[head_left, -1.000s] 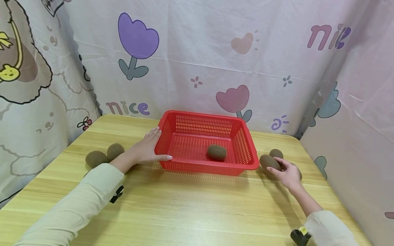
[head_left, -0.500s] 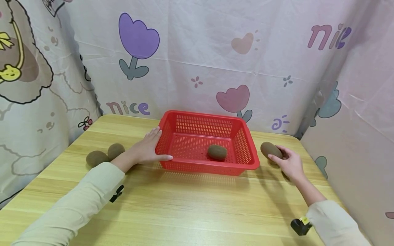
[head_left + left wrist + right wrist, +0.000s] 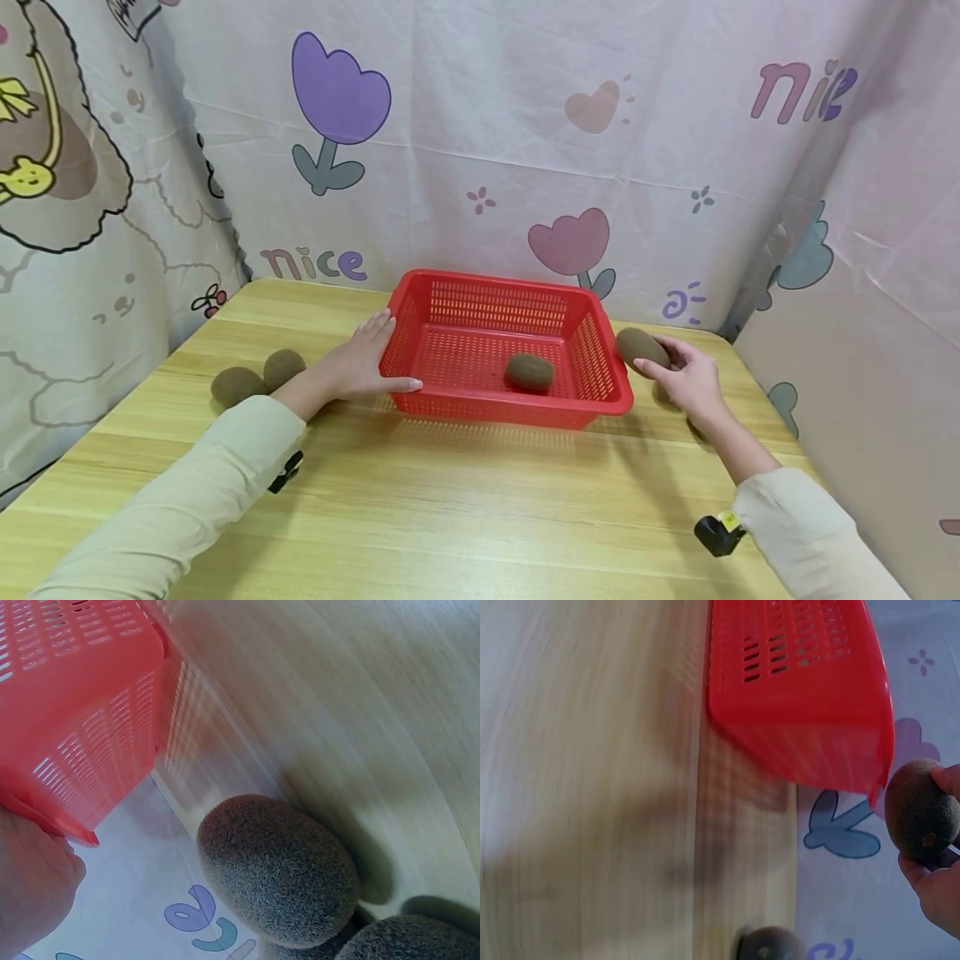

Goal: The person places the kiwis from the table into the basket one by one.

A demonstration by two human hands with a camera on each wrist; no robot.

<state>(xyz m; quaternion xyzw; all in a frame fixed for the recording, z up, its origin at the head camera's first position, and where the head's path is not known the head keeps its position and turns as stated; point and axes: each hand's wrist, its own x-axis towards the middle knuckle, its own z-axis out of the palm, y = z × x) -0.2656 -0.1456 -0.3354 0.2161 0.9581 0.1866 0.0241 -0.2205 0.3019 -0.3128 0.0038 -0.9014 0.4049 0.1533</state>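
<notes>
My right hand (image 3: 692, 379) grips a brown fuzzy kiwi (image 3: 642, 348) between thumb and fingers, raised beside the right rim of the red plastic basket (image 3: 480, 400). In the right wrist view the held kiwi (image 3: 919, 814) overlaps the height of the basket's rim. One kiwi (image 3: 530, 372) lies on the basket's floor, right of its middle. With fingers and thumb spread, my left hand (image 3: 365, 360) rests on the basket's left front corner. Behind my left wrist, kiwis (image 3: 277, 870) lie on the table.
On the left of the wooden table (image 3: 480, 517) sit a kiwi (image 3: 237, 386) and another kiwi (image 3: 283, 367), partly behind my forearm. Right of the basket, a kiwi (image 3: 664, 395) and one more kiwi (image 3: 697, 429) are partly covered by my right hand. A printed curtain (image 3: 465, 125) hangs behind.
My right hand has lifted a kiwi from the right-hand group and carried it up and left to the basket's rim. The left hand and basket have stayed put.
</notes>
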